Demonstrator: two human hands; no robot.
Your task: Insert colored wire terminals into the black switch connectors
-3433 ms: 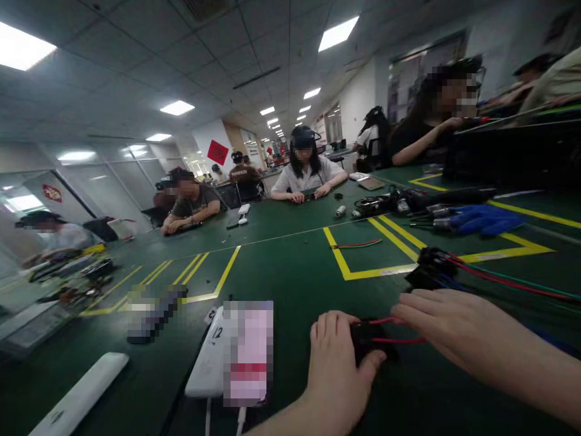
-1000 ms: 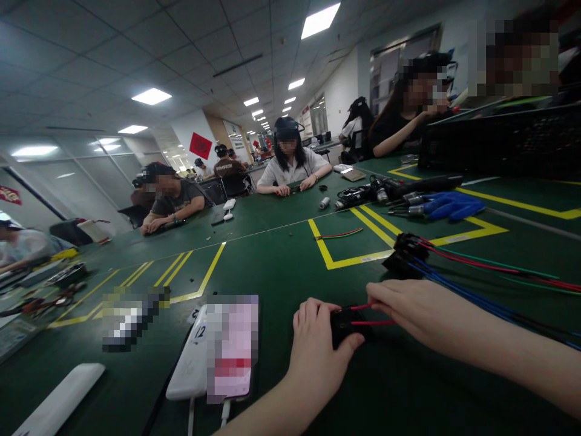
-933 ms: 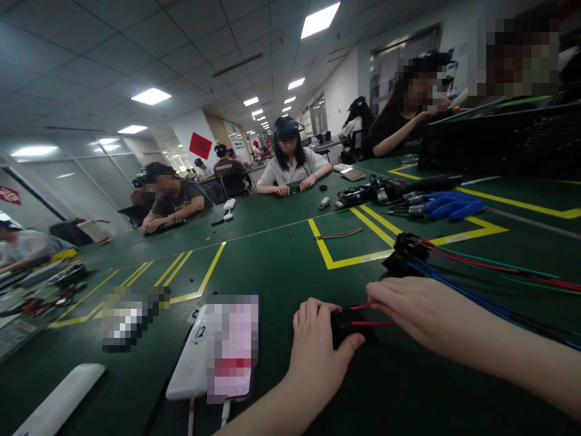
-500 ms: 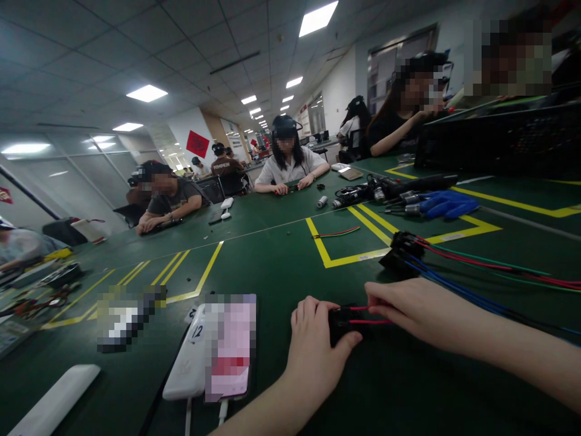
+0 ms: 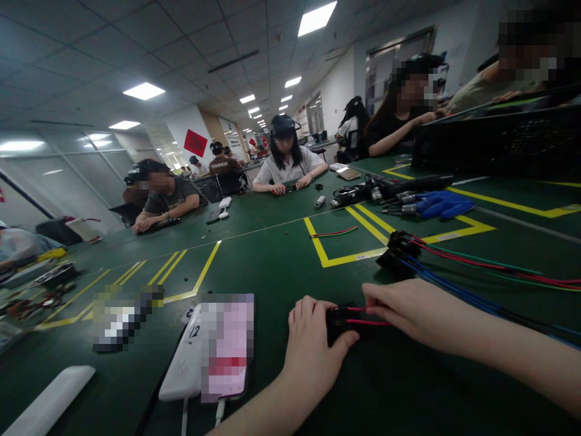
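My left hand (image 5: 313, 339) is closed around a small black block-shaped part (image 5: 336, 321) on the table; its exact kind is hard to make out. Two red wires (image 5: 370, 323) come out of the part's right side. With thumb and fingers pinched, my right hand (image 5: 403, 309) holds the upper red wire close to the part, while the lower one passes beneath the fingers. Just beyond my right hand lies a black connector bundle (image 5: 402, 248) with red, green and blue wires trailing to the right.
On the green table (image 5: 254, 254) a white power bank (image 5: 181, 357) and a phone (image 5: 231, 345) lie left of my hands. Blue-handled tools (image 5: 440, 204), a short wire piece (image 5: 336, 232) and a black case (image 5: 494, 139) are farther off. Several people sit around.
Both hands keep nearly the same hold on the part and wire. The view has shifted slightly. At the far right, a co-worker in black has lowered a hand toward the black case.
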